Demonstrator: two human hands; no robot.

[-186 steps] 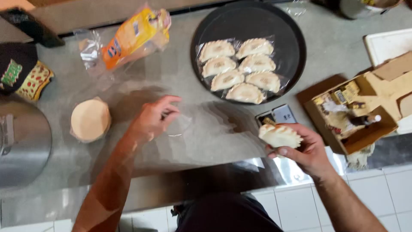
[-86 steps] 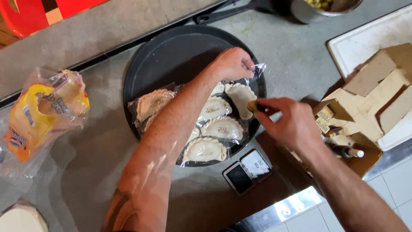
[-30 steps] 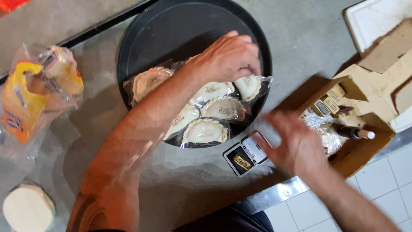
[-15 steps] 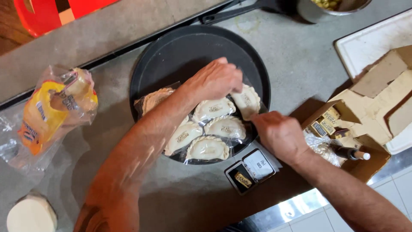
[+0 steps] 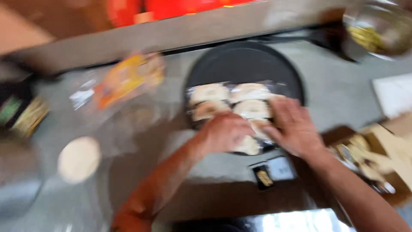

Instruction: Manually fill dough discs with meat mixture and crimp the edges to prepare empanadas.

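Orange-yellow clear bag (image 5: 126, 79) left of tray; open cardboard box (image 5: 386, 150) right.

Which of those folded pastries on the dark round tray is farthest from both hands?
The back-left pastry, at the tray's far left corner of the batch. The left hand and right hand cover the front ones.

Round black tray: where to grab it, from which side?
Probably the bare far rim of the round black tray, coming from the back. The pastries on clear film fill the near half, where the left hand and right hand rest. The frame is blurred, so rim depth is unclear.
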